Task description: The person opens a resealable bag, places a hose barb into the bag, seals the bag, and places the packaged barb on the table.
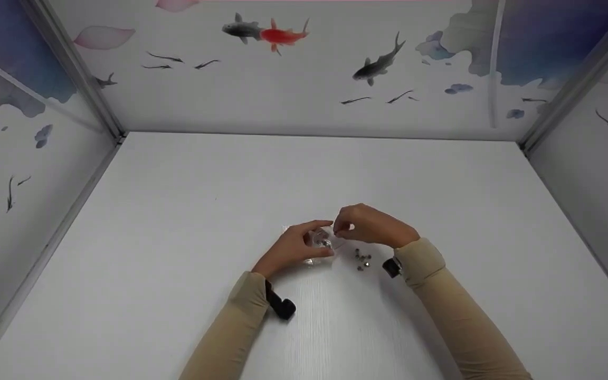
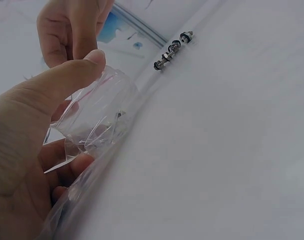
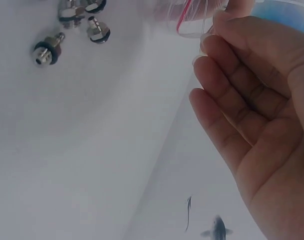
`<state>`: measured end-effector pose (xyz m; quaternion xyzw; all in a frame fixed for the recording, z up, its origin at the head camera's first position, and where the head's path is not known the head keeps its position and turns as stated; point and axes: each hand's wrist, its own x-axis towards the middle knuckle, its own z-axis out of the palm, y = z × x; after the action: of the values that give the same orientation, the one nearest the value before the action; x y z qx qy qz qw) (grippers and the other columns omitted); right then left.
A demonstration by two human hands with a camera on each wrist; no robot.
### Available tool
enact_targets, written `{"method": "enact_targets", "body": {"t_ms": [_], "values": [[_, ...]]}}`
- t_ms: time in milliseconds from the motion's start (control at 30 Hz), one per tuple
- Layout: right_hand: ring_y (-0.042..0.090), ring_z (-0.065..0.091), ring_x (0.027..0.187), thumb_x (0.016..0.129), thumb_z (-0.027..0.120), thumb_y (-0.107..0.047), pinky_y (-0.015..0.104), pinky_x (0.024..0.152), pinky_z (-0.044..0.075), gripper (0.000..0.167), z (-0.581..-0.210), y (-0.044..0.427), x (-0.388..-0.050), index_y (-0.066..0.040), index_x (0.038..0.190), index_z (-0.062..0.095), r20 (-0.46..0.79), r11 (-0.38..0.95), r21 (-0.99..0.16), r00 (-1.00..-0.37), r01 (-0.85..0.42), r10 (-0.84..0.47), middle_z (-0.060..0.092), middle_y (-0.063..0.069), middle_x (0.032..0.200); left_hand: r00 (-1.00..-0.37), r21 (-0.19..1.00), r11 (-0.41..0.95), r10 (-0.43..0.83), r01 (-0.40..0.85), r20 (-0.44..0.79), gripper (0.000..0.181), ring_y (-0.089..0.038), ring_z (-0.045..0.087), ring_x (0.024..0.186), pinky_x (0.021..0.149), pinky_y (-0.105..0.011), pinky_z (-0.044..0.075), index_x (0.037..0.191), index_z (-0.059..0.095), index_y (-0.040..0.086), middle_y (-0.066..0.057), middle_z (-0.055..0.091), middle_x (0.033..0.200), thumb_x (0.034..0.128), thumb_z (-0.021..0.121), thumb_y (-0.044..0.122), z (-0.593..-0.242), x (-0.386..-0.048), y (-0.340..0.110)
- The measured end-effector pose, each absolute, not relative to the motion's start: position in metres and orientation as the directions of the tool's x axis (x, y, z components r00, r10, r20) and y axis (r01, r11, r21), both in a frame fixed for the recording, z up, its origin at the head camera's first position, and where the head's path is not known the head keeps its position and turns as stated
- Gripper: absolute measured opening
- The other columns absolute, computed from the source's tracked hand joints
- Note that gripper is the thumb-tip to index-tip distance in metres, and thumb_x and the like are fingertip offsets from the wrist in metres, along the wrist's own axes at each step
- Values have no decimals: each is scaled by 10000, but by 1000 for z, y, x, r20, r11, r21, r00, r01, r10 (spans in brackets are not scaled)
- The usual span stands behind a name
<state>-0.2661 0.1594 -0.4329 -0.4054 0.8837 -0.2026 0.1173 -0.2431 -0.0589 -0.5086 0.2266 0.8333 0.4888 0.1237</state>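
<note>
From the left, we note the left hand [image 1: 293,245], thumb and fingers curved round a clear zip bag [image 2: 99,102] over the near part of the tabletop [image 1: 203,184]. A small metal piece [image 2: 120,114] shows through the film. Just right of the bag, a loose cluster of barbed metal fittings [image 2: 166,56] with dark rings lies on the tabletop, long axes at mixed angles, nearer the right hand than the left. Beyond the cluster, the right hand [image 1: 372,227] reaches in from the right, thumb and forefinger brought close together, the other fingers loosely bent. The relation we mark: the bag's red strip [image 3: 182,15] lies just beside those right fingertips. Whether they pinch film or a fitting, we cannot tell.
</note>
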Motion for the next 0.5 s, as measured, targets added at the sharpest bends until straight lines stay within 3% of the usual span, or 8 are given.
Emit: {"method": "enact_targets", "body": {"t_ms": [267, 500], "values": [[147, 637, 866, 892, 675, -76, 317, 791, 530, 150, -434, 159, -267, -44, 1026, 732, -48, 595, -435, -642, -676, -765, 693, 45, 961, -868, 869, 421, 496, 261, 20, 609, -107, 468, 822, 756, -292, 394, 1346, 535, 375, 82, 608, 1075, 789, 759, 474, -510, -244, -59], [138, 640, 868, 887, 686, -92, 328, 804, 534, 143, -435, 162, -267, -62, 1017, 737, -52, 603, -449, -655, -659, -754, 697, 28, 956, -868, 873, 417, 497, 254, 16, 626, -118, 463, 842, 779, -304, 393, 1359, 533, 348, 73, 606, 1096, 789, 765, 460, -510, -243, -59]]}}
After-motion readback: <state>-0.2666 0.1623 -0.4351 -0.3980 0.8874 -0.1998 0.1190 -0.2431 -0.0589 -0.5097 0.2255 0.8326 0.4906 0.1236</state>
